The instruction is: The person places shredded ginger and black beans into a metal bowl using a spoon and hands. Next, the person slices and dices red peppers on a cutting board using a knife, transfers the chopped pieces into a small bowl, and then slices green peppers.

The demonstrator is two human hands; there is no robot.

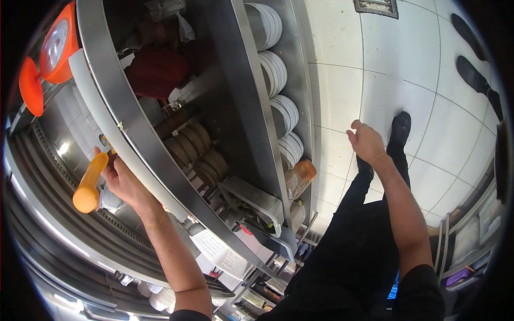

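Observation:
My left hand (124, 179) is at the left, beyond the long white board along the steel counter edge, with its fingers wrapped round an orange bottle (90, 184). The bottle lies slantwise in view, its rounded end toward the lower left. A grey-capped container (110, 200) shows just below that hand, partly hidden. My right hand (367, 141) hangs over the white tiled floor, its fingers loosely curled and apart, with nothing in it.
An orange scale (60, 44) stands at the upper left. Stacked white plates (273, 73) line the steel shelf (243, 59). A white perforated basket (218, 253) sits lower down. Another person's dark shoes (471, 74) are at the upper right, near a floor drain (376, 6).

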